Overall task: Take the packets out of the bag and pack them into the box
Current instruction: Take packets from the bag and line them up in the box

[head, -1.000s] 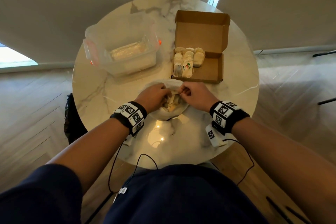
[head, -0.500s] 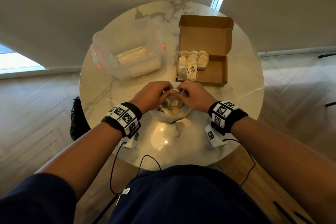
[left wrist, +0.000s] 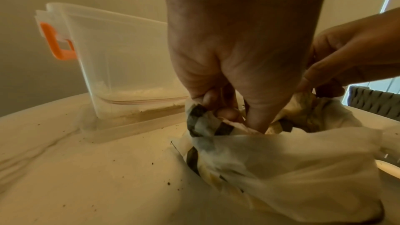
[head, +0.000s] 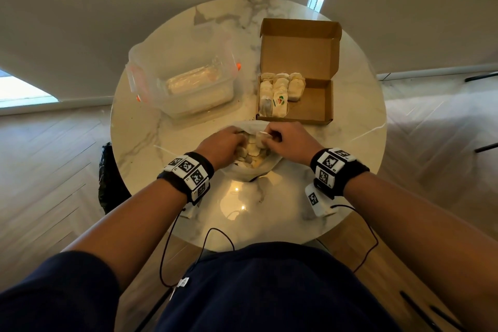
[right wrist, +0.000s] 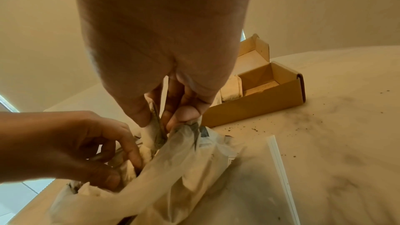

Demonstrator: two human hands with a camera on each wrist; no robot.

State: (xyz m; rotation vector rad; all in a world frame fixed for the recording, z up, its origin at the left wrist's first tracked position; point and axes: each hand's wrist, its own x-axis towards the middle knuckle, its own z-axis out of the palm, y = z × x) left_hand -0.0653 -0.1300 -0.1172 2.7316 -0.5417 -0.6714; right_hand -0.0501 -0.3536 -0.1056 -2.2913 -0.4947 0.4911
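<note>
A white plastic bag (head: 265,171) lies open on the round marble table, with several pale packets (head: 250,149) showing in its mouth. My left hand (head: 237,140) has its fingers curled round the bag's left rim (left wrist: 195,117), thumb reaching inside. My right hand (head: 269,136) pinches one white packet (head: 260,135) at the bag's far edge; in the right wrist view that packet (right wrist: 154,134) sits between thumb and fingers. The open cardboard box (head: 314,106) stands just beyond the bag, and several packets (head: 280,89) fill its left part. Its right part is bare.
A clear plastic container (head: 183,81) with orange latches stands at the back left of the table (head: 269,213). Dark crumbs dot the marble near the bag. A black bag (head: 110,178) sits on the floor by the table's left edge.
Both hands have stayed at the bag's mouth. My right hand has drawn a white packet up to the bag's far rim. The head view has shifted slightly.
</note>
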